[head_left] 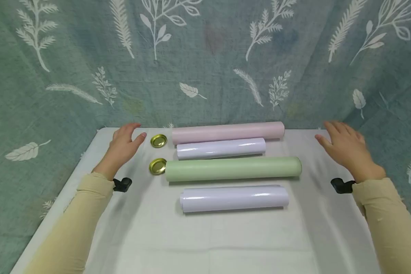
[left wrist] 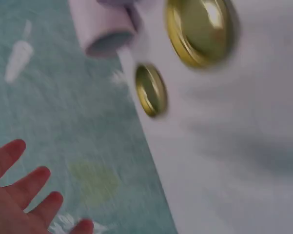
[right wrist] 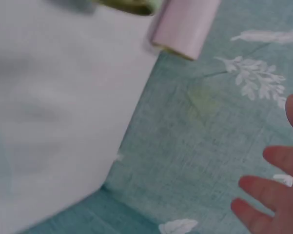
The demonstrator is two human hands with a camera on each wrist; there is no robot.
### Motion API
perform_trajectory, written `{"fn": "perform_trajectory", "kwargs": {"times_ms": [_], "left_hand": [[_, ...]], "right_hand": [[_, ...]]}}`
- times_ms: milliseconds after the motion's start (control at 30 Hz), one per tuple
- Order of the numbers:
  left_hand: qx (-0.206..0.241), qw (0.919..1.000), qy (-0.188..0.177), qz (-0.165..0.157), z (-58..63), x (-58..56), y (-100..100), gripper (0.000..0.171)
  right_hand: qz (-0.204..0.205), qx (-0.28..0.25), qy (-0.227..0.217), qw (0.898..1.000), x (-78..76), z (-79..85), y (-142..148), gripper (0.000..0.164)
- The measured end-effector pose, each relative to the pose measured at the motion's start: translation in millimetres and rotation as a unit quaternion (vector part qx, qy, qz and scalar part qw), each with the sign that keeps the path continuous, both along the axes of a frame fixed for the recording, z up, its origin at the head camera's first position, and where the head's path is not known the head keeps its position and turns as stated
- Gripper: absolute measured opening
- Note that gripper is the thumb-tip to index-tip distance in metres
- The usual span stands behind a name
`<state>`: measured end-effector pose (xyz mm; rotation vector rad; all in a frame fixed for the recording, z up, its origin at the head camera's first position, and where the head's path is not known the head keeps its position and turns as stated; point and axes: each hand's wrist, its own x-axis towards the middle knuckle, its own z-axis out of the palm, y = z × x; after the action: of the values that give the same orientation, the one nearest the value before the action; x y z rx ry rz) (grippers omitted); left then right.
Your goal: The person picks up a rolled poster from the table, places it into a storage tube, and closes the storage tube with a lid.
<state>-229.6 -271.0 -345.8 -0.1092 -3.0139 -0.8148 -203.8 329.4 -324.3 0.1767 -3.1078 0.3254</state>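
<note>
Gold round lids [head_left: 158,140], seemingly metal, lie beside tubes [head_left: 233,169].

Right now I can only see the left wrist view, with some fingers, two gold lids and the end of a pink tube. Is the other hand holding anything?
Observer: No, the right hand holds nothing.
Operator: Oh! And is there a tube that isn't pink?
Observer: Yes, a green tube lies between two glossy white rolls.
</note>
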Motion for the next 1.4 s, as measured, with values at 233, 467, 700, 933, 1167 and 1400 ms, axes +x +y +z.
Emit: {"fn": "perform_trajectory", "kwargs": {"times_ms": [233, 467, 700, 933, 1167, 1400], "left_hand": [[0.168, 0.9851, 0.027, -0.021, -2.3, 34.7, 38.8, 0.049], [0.312, 0.9461, -0.044, -0.076, -21.9, 59.9, 64.6, 0.041], [0.289, 0.9351, -0.14, -0.151, -55.6, 79.1, 86.8, 0.043], [0.195, 0.9401, -0.173, -0.22, -71.9, 83.2, 116.3, 0.05], [0.036, 0.9608, -0.133, -0.241, -79.8, 90.4, 131.2, 0.061], [-0.02, 0.9684, -0.109, -0.223, -81.6, 93.3, 142.4, 0.066]], "right_hand": [[0.031, -0.107, -0.028, 0.993, 9.3, -7.4, -15.1, 0.069], [0.054, -0.236, -0.024, 0.97, 26.0, -25.1, -36.6, 0.055], [0.096, -0.401, 0.062, 0.909, 35.4, -35.8, -57.8, 0.038], [0.118, -0.503, 0.031, 0.856, 34.2, -35.1, -82.1, 0.037], [0.121, -0.534, 0.026, 0.836, 33.8, -32.4, -103.5, 0.037], [0.116, -0.41, -0.024, 0.904, 25.6, -35.3, -107.4, 0.041]]}}
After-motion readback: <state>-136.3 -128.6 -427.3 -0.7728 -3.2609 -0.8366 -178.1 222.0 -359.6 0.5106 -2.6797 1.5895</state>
